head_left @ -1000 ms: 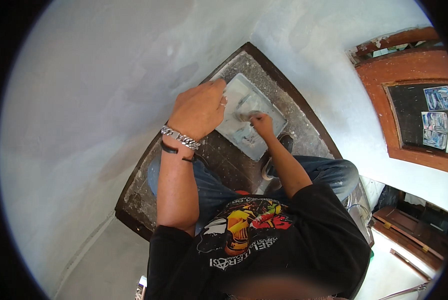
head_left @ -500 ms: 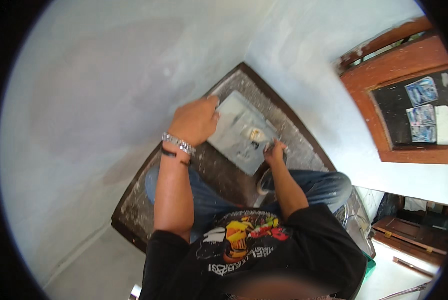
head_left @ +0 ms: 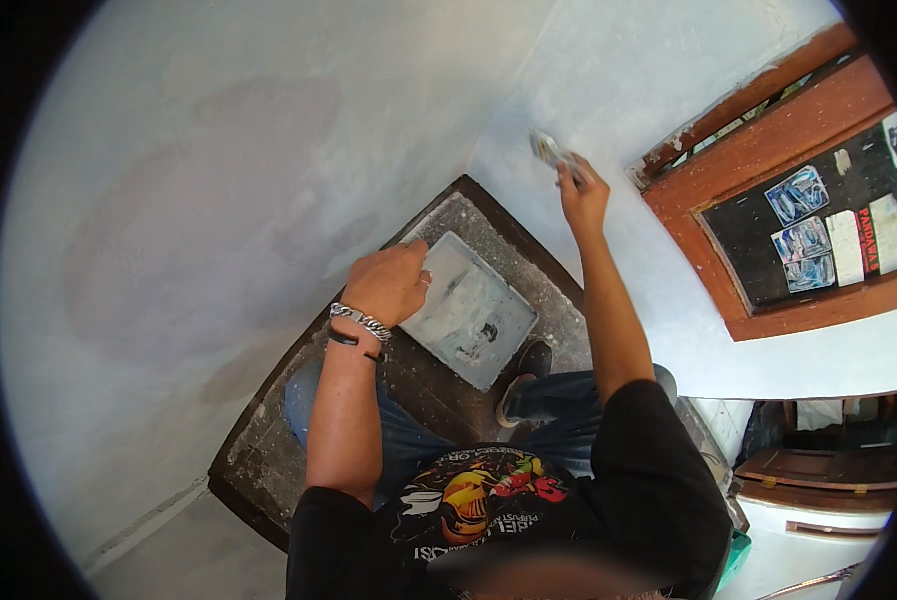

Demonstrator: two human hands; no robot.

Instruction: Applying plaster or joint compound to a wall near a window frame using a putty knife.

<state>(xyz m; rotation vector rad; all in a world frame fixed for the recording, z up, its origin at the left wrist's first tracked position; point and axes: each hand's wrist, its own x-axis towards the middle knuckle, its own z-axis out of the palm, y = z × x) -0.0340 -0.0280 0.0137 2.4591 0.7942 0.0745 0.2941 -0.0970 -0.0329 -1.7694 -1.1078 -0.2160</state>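
My left hand (head_left: 387, 284) is closed on the left edge of a shallow grey paint tray (head_left: 442, 332), its fingers partly hidden. Pale paint and a dark patch lie inside the tray. Out to the upper right, my right hand (head_left: 585, 195) grips a paintbrush (head_left: 546, 148) by the handle. The bristle end points toward the pale wall (head_left: 514, 95) close to the room's corner; whether it touches the wall I cannot tell.
The tray is over a worn, paint-spattered wooden platform (head_left: 254, 445), with my bent legs around it. On the right is an orange-brown wooden frame (head_left: 714, 285) around a dark panel with stickers. A darker damp-looking patch (head_left: 199, 230) marks the left wall.
My right hand has lifted the brush out of the tray, up and away toward the wall. My left hand stays at the tray's edge. The view has shifted slightly.
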